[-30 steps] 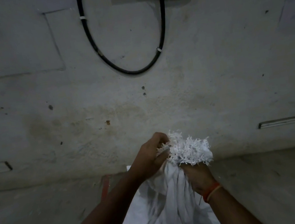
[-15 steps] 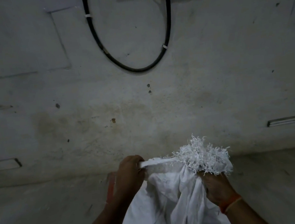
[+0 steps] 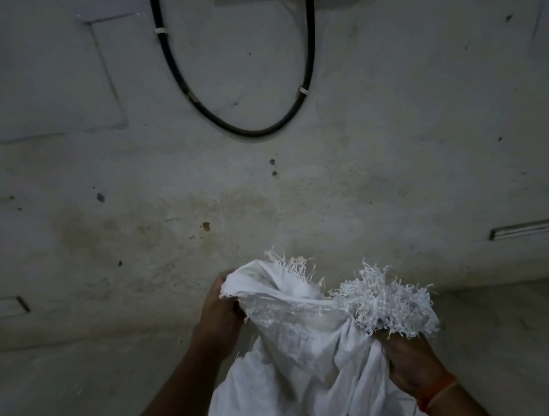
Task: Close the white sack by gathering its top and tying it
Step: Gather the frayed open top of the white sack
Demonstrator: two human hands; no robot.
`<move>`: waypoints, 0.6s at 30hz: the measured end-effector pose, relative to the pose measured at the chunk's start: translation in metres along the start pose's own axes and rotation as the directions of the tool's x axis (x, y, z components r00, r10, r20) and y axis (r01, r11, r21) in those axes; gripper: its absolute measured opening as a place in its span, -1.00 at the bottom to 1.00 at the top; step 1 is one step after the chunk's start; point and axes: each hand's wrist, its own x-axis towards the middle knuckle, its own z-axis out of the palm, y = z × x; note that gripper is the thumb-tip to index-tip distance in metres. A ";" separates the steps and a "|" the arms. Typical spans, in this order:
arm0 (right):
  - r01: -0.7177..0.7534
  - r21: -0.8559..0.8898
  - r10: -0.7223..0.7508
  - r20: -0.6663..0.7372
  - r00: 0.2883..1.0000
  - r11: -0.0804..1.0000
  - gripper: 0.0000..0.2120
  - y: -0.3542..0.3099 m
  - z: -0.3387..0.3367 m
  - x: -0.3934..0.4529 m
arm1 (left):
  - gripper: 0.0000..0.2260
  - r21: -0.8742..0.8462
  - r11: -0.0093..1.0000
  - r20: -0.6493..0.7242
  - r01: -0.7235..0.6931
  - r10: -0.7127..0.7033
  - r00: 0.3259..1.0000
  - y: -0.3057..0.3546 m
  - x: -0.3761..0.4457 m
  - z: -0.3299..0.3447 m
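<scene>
A white woven sack stands in front of me at the bottom centre, its body running off the lower edge. Its top edge is frayed into loose white strands. My right hand grips the gathered neck just under the frayed bunch on the right. My left hand holds a pulled-out flap of the sack's rim on the left, with its fingers hidden behind the cloth. Between the two hands the cloth is stretched and partly spread. An orange band sits on my right wrist.
A stained grey wall rises right behind the sack. A black cable hangs in a loop on it above. The concrete floor lies to either side. Narrow slots mark the wall low down on both sides.
My left hand has pulled a section of the rim out to the left and upward, spreading the cloth. The right hand keeps its grip on the gathered part and has shifted right.
</scene>
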 end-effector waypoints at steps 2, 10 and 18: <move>0.098 0.004 -0.098 -0.005 0.995 0.995 -0.38 -0.002 -0.003 0.000 | -0.69 0.114 0.985 0.054 -0.128 0.122 0.991 0.019 0.011 -0.018; 0.144 -0.182 -0.123 0.118 0.985 0.973 -0.77 -0.016 -0.012 0.001 | -0.51 -0.028 0.999 0.249 0.041 -0.033 0.968 0.085 0.048 -0.070; 0.490 -0.870 -0.530 0.389 0.754 0.059 -0.30 -0.014 -0.010 0.000 | -0.76 0.344 0.938 0.488 -0.054 -0.129 0.863 0.086 0.053 -0.100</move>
